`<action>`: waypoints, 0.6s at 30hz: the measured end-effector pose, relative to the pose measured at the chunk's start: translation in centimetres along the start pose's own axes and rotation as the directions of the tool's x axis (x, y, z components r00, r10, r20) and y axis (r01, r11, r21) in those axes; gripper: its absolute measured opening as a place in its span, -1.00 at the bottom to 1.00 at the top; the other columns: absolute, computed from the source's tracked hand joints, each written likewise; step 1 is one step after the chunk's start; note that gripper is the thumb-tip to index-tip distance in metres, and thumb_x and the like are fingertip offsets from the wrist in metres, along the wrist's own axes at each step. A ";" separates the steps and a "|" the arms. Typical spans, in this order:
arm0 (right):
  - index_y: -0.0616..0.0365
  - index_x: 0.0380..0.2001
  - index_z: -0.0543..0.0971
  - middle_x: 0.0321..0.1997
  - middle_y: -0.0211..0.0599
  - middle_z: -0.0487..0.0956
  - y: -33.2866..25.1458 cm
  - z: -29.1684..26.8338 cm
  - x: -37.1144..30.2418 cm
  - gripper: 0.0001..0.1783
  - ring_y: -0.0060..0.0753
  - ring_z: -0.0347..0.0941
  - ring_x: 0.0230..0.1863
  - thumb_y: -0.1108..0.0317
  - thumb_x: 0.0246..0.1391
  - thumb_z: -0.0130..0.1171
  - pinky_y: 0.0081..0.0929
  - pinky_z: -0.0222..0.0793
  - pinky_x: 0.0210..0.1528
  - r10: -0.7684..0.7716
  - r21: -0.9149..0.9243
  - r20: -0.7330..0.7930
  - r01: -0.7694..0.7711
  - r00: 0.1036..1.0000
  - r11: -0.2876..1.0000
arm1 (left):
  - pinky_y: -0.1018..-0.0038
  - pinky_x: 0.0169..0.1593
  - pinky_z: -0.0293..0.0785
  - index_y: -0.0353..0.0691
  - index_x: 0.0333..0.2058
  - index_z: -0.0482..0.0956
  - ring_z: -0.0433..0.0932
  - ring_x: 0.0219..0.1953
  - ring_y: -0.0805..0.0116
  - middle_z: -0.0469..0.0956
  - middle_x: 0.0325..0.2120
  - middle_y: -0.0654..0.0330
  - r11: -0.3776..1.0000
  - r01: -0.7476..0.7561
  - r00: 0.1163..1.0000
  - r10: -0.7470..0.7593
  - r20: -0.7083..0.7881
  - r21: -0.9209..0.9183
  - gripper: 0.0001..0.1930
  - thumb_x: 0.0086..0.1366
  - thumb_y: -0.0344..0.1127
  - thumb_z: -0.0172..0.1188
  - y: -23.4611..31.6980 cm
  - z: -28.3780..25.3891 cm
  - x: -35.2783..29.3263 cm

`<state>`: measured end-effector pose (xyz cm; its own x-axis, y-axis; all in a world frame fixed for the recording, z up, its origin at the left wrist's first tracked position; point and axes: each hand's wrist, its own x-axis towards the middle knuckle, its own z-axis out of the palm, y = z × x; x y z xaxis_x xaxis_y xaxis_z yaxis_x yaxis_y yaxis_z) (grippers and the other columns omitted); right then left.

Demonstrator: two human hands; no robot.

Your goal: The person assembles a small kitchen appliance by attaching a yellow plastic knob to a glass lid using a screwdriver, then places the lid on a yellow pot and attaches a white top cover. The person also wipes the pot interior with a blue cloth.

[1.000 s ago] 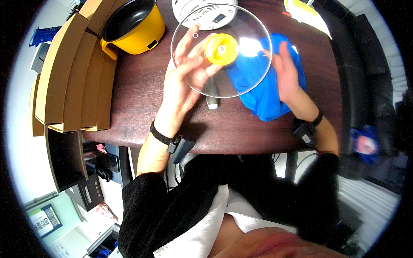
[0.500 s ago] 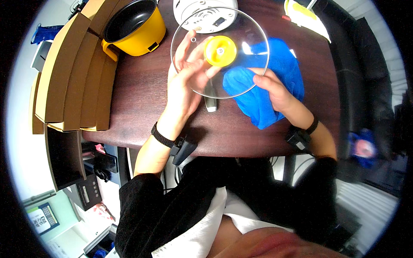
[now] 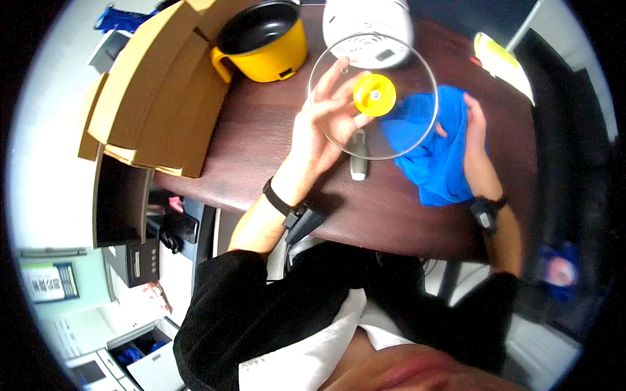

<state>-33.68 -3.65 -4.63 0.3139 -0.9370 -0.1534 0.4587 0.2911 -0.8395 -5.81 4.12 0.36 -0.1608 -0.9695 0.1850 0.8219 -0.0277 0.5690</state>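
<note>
A round clear glass lid (image 3: 422,72) with a thin rim is held up over the table. My left hand (image 3: 321,130) is closed on its yellow knob (image 3: 374,95), with fingertips behind the glass and the index finger raised. To the right, my right hand (image 3: 476,133) grips a bunched blue cloth (image 3: 433,173). Its thumb lies on the cloth's near face, while the other fingers are partly hidden. Part of the cloth shows through the lid. Under the lid's lower rim, a grey-handled tool (image 3: 358,163) lies on the table; its kind is unclear.
A yellow pot (image 3: 264,55) with a black inside stands at the far left, beside cardboard boxes (image 3: 163,98). Beyond the lid sits a white round appliance base (image 3: 368,23). A white and yellow object (image 3: 505,68) lies at the far right of the dark wooden table (image 3: 254,143).
My right hand has left the lid's rim and moved right with the cloth. My left hand still holds the knob. The whole view has shifted, so the scene sits further right.
</note>
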 end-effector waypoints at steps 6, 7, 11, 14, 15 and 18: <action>0.10 -0.32 0.55 -0.42 -0.30 0.58 1.2 -0.3 0.9 -0.58 -0.38 0.47 -0.57 0.00 0.20 -0.12 -0.52 0.41 -0.61 0.056 0.086 0.049 -0.060 0.997 0.994 | 0.05 0.23 0.24 -0.20 0.27 0.15 0.26 0.23 -0.05 0.22 0.21 -0.18 0.940 -0.308 0.947 0.318 -0.047 0.148 -0.33 0.20 -0.15 0.03 6.4 -1.0 0.2; 0.10 -0.32 0.55 -0.41 -0.31 0.59 1.3 -0.9 1.0 -0.58 -0.39 0.48 -0.56 -0.01 0.20 -0.12 -0.53 0.41 -0.61 0.062 0.101 0.072 -0.069 0.995 0.992 | 0.05 0.25 0.22 -0.21 0.27 0.16 0.25 0.23 -0.05 0.22 0.21 -0.18 0.894 -0.375 0.911 0.404 -0.082 0.244 -0.34 0.21 -0.15 0.03 7.5 -0.4 0.5; 0.06 -0.33 0.55 -0.41 -0.33 0.59 1.4 -0.3 0.8 -0.58 -0.41 0.48 -0.55 -0.03 0.20 -0.11 -0.54 0.42 -0.60 0.053 0.091 -0.010 -0.052 0.999 0.994 | 0.24 0.25 0.23 -0.31 0.24 0.21 0.33 0.18 0.16 0.33 0.15 -0.04 0.566 -0.566 0.774 0.615 0.150 0.599 -0.40 0.22 -0.34 0.05 12.4 0.2 1.6; 0.05 -0.33 0.55 -0.41 -0.34 0.59 1.4 0.0 0.6 -0.58 -0.42 0.49 -0.54 -0.05 0.20 -0.10 -0.54 0.43 -0.58 0.067 0.104 -0.058 -0.061 0.996 0.993 | 0.48 0.16 0.31 -0.30 0.11 0.44 0.47 0.03 0.34 0.48 0.02 0.11 0.055 -0.482 0.707 0.613 0.352 0.874 -0.55 0.20 -0.47 0.13 15.0 -0.7 3.4; 0.05 -0.32 0.56 -0.41 -0.34 0.59 1.4 0.1 0.6 -0.58 -0.43 0.49 -0.53 -0.05 0.20 -0.10 -0.54 0.43 -0.58 0.070 0.099 -0.065 -0.064 0.995 0.993 | 0.48 0.12 0.34 -0.26 0.07 0.49 0.48 0.01 0.38 0.50 -0.03 0.13 -0.099 -0.440 0.706 0.576 0.411 0.893 -0.58 0.21 -0.49 0.13 15.8 -1.5 4.4; 0.05 -0.32 0.56 -0.39 -0.33 0.60 1.6 -0.8 1.0 -0.58 -0.42 0.51 -0.50 -0.05 0.20 -0.10 -0.53 0.46 -0.54 0.071 0.100 -0.008 -0.070 0.997 0.993 | 0.47 0.08 0.38 -0.19 0.03 0.54 0.51 -0.04 0.31 0.52 -0.09 0.09 -0.328 -0.377 0.740 0.455 0.495 0.866 -0.59 0.14 -0.42 0.20 15.9 -1.9 6.3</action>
<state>-33.27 -4.30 -6.53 0.3388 -0.9156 -0.2166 0.5168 0.3734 -0.7704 7.29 -2.88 9.05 -0.0155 -0.6098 0.7924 -0.6823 0.5858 0.4375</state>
